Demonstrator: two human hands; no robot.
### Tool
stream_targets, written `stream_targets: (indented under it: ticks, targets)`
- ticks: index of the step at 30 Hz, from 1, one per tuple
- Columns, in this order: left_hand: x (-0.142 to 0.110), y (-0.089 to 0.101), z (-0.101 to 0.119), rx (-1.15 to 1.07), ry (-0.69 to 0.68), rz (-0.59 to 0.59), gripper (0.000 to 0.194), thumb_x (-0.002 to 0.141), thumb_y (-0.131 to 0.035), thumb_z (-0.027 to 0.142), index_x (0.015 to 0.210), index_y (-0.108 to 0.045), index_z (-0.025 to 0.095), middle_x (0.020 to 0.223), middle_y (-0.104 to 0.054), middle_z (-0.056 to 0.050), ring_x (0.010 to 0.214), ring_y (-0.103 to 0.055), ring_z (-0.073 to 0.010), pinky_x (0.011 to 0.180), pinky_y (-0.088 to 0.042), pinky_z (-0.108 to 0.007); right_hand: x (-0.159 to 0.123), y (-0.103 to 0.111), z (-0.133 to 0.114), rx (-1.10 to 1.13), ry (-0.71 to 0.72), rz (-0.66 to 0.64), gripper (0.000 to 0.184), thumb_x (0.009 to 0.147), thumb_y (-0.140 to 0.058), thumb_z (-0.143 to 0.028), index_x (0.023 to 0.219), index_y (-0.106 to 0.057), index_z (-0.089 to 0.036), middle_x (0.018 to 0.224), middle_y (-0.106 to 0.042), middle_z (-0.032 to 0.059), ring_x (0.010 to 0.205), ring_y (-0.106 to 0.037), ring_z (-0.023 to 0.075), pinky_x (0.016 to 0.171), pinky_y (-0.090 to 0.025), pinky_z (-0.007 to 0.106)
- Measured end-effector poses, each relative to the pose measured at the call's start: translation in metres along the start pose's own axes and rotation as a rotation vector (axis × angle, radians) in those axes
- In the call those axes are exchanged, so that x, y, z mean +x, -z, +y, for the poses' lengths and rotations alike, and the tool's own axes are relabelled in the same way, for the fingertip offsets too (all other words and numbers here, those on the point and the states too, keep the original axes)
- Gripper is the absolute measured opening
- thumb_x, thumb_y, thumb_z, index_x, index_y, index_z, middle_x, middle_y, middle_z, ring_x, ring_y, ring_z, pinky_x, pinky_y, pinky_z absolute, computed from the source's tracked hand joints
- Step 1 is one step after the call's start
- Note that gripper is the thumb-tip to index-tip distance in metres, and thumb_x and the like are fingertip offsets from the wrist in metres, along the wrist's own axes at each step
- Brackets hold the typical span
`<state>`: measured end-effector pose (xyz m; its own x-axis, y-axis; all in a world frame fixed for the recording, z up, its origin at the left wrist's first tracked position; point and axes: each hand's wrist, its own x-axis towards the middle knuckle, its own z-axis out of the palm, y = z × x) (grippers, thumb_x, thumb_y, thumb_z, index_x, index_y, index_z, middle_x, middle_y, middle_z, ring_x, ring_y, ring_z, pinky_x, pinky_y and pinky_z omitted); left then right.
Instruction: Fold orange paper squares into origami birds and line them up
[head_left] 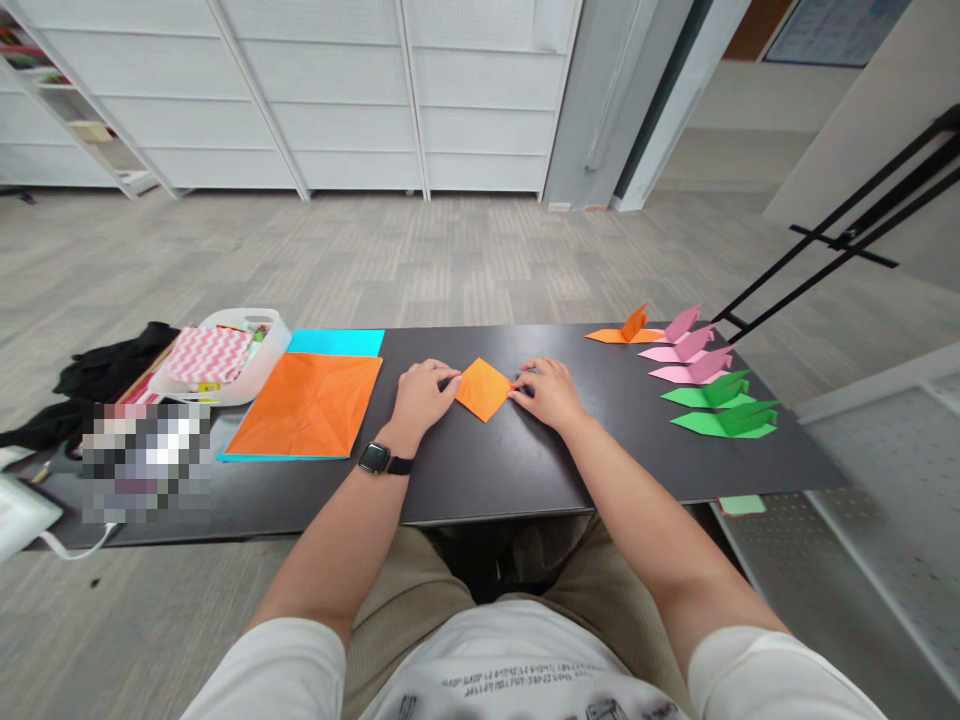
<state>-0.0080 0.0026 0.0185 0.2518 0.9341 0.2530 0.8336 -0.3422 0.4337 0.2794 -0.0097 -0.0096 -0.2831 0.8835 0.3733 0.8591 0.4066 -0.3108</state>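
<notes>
Orange paper, folded into a small diamond, lies on the black tabletop straight ahead of the seated person, between the 2 hands. The left hand touches the diamond's left corner with its fingertips; I cannot tell whether thumb and fingers clamp the paper there or only press on it. The right hand has its thumb and forefinger brought together on the opposite corner, pinching it. A black smartwatch sits on the left wrist.

Near the left hand is a stack of large orange sheets, with cyan sheets showing from under it at the far and near edges. Beyond that stands a white plastic basket holding a pink-and-white zigzag-patterned item. Well to the right are 6 origami birds: 1 orange, 3 pink and 2 green.
</notes>
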Motion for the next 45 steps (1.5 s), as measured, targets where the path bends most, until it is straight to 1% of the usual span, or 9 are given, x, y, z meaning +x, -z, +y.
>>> stream_targets:
  ticks: [6,11,21,25,29,35,40,42,45]
  targets:
    - [-0.001,0.001,0.001,0.089,0.063,-0.009,0.033,0.102,-0.061,0.041,0.125,-0.080,0.027,0.126,-0.076,-0.007,0.114,-0.068,-0.0299,0.101,-0.052,-0.045,0.000,0.001,-0.001,-0.005,0.012,0.002,0.010,0.089,-0.085,-0.038,0.090,-0.082,-0.028,0.126,-0.071,0.0075,0.120,-0.059,0.0317,0.110,-0.041,0.053]
    - [0.000,0.001,-0.002,0.087,0.078,-0.048,0.026,0.100,-0.063,0.041,0.105,-0.086,0.030,0.118,-0.077,-0.005,0.108,-0.069,-0.0297,0.098,-0.052,-0.045,0.001,0.002,-0.002,-0.011,0.009,-0.001,0.011,0.089,-0.084,-0.038,0.090,-0.081,-0.028,0.125,-0.071,0.0076,0.119,-0.059,0.0318,0.108,-0.041,0.053]
    - [0.002,-0.001,-0.001,-0.224,-0.051,0.018,0.023,0.098,-0.067,0.032,0.115,-0.082,0.028,0.112,-0.079,-0.004,0.102,-0.071,-0.0234,0.098,-0.054,-0.040,0.001,0.000,-0.002,0.008,0.010,0.011,0.010,0.088,-0.085,-0.037,0.088,-0.081,-0.028,0.123,-0.070,0.0078,0.118,-0.059,0.0315,0.109,-0.040,0.054]
    - [0.004,-0.005,-0.001,-0.410,0.024,0.046,0.036,0.091,-0.073,0.025,0.126,-0.077,0.025,0.107,-0.079,-0.004,0.093,-0.072,-0.0202,0.094,-0.057,-0.037,0.001,-0.001,-0.001,0.014,0.005,0.014,0.009,0.088,-0.085,-0.035,0.088,-0.080,-0.028,0.122,-0.070,0.0075,0.117,-0.060,0.0310,0.109,-0.041,0.054]
    - [0.007,-0.009,-0.006,-0.548,0.145,0.127,0.040,0.086,-0.074,0.024,0.126,-0.074,0.023,0.093,-0.076,-0.002,0.086,-0.071,-0.0181,0.089,-0.058,-0.034,0.001,0.001,-0.004,0.037,0.014,0.034,0.005,0.092,-0.079,-0.033,0.091,-0.079,-0.028,0.120,-0.071,0.0073,0.116,-0.061,0.0298,0.108,-0.043,0.052]
    - [0.013,0.000,-0.017,-0.657,0.213,0.385,0.037,0.088,-0.073,0.029,0.123,-0.070,0.020,0.090,-0.072,-0.002,0.082,-0.069,-0.0168,0.082,-0.057,-0.031,0.001,0.007,-0.006,0.089,-0.021,0.083,0.015,0.100,-0.065,-0.031,0.110,-0.076,-0.027,0.114,-0.072,0.0080,0.114,-0.064,0.0289,0.105,-0.047,0.049]
    - [0.005,0.014,-0.004,-0.456,0.051,0.640,0.027,0.096,-0.068,0.029,0.122,-0.069,0.021,0.105,-0.073,-0.005,0.100,-0.070,-0.0198,0.097,-0.055,-0.036,0.002,0.006,-0.003,0.113,-0.058,0.098,0.038,0.098,-0.055,-0.019,0.134,-0.066,-0.025,0.124,-0.072,0.0113,0.120,-0.063,0.0314,0.108,-0.049,0.052]
    - [0.000,0.015,0.006,-0.362,-0.074,0.596,0.022,0.098,-0.067,0.028,0.118,-0.070,0.022,0.105,-0.075,-0.006,0.103,-0.070,-0.0217,0.102,-0.053,-0.038,0.003,0.007,-0.002,0.150,-0.061,0.128,0.051,0.096,-0.055,-0.018,0.146,-0.057,-0.025,0.128,-0.070,0.0127,0.123,-0.062,0.0317,0.110,-0.049,0.053]
    - [-0.005,0.008,0.020,-0.273,-0.240,0.364,0.018,0.101,-0.063,0.028,0.117,-0.073,0.024,0.107,-0.077,-0.006,0.108,-0.070,-0.0233,0.107,-0.050,-0.041,0.003,0.012,-0.004,0.175,-0.035,0.173,0.069,0.094,-0.061,-0.022,0.161,-0.042,-0.025,0.140,-0.062,0.0157,0.132,-0.058,0.0326,0.116,-0.046,0.054]
